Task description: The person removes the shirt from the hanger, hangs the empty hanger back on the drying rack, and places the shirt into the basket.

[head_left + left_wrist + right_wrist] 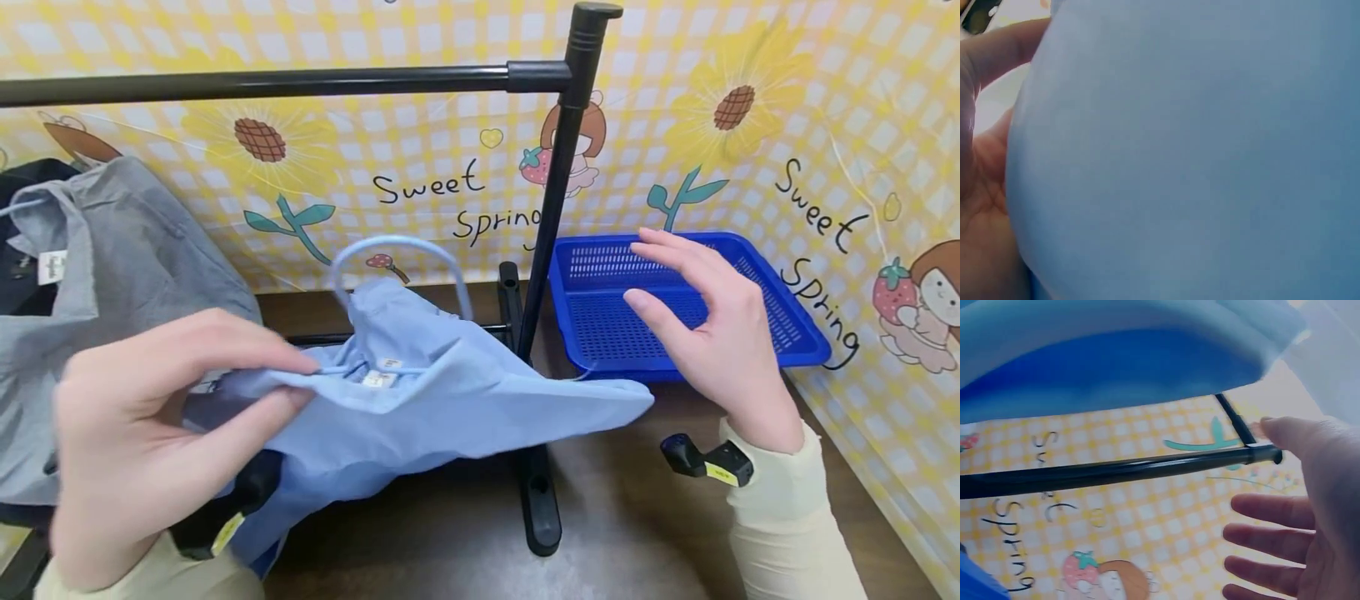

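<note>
Left hand (161, 408) pinches blue garment (457, 404); backdrop (420, 133): "Sweet Spring".

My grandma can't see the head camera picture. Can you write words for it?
A person's left hand pinches a light blue shirt on a light blue hanger, while the right hand, holding nothing, appears in front of a blue basket. A black clothes rack stands behind, with a gray garment at the left, against a yellow checked sunflower backdrop.
</note>
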### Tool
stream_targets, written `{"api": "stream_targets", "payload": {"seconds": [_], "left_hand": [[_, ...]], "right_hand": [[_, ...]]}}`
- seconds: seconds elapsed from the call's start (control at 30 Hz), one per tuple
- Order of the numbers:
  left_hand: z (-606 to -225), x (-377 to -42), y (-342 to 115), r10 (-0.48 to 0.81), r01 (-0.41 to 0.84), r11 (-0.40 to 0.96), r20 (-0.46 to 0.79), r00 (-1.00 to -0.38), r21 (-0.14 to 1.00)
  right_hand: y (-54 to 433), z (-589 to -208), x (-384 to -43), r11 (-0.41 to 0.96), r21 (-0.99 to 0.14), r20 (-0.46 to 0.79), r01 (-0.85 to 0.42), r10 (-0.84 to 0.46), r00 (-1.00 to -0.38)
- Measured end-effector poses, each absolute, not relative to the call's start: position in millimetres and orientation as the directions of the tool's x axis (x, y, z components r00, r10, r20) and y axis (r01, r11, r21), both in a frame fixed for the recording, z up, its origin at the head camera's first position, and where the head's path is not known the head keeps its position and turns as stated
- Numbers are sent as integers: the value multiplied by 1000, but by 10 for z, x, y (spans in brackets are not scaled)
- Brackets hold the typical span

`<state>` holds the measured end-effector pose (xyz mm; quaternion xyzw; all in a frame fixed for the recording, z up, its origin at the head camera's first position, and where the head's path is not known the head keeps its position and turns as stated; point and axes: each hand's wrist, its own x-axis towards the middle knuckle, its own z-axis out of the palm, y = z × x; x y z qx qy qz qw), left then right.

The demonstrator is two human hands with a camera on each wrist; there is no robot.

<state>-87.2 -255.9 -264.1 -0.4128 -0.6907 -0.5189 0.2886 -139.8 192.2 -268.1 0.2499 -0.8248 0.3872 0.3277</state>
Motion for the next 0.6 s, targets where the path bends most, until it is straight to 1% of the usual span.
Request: {"api": "stream_targets", "payload": {"seconds": [0.03, 0.1, 0.17, 0.27, 0.33, 0.43, 0.5, 0.6], "left_hand": [[-2504, -824, -2337, 282, 879, 146, 833, -476, 454], [-2315, -768, -2003, 318, 881, 239, 825, -468, 408], [-2287, -790, -1816, 358, 875, 324, 810, -465, 360], [-2418, -911, -1653, 400, 871, 352, 786, -471, 342], [-2559, -999, -1580, 411, 867, 349, 773, -484, 357], [-2768, -1101, -1510, 403, 849, 342, 753, -519, 403], [-2883, -1148, -1485, 388, 836, 345, 746, -541, 427], [-3019, -1201, -1458, 356, 826, 340, 751, -555, 450]], "right_hand": [[1935, -2653, -1366, 577, -477, 734, -663, -153, -661], [1958, -2606, -1306, 577, -481, 733, -660, -148, -664], [1966, -2575, -1247, 569, -485, 731, -664, -152, -665], [1934, -2570, -1188, 539, -483, 722, -690, -201, -662], [1880, -2599, -1175, 513, -482, 707, -710, -251, -661], [1770, -2696, -1199, 487, -487, 670, -725, -325, -668], [1697, -2782, -1231, 482, -507, 631, -715, -358, -689], [1602, -2899, -1275, 483, -563, 555, -671, -380, -740]]}}
